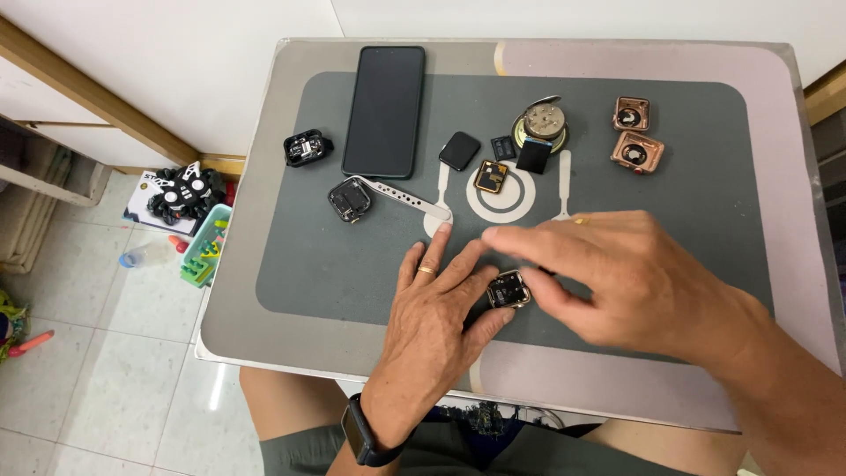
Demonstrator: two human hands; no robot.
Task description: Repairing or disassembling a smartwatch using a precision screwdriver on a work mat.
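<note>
My left hand (436, 313) lies flat on the grey mat (352, 264), fingers spread, with a ring on one finger and a dark watch on the wrist. Its thumb touches a small square silver watch case (508, 289) with a dark inside. My right hand (617, 273) hovers over that case from the right, its fingers stretched out and blurred, with its thumb next to the case. I cannot tell whether either hand grips the case.
Farther back on the mat lie a dark phone (384, 110), a black square screen (459, 150), two open dark watch bodies (350, 198) (307, 147), a perforated strap (407, 199), a round metal part (542, 122) and two copper-coloured cases (634, 132). Toys lie on the tiled floor at the left.
</note>
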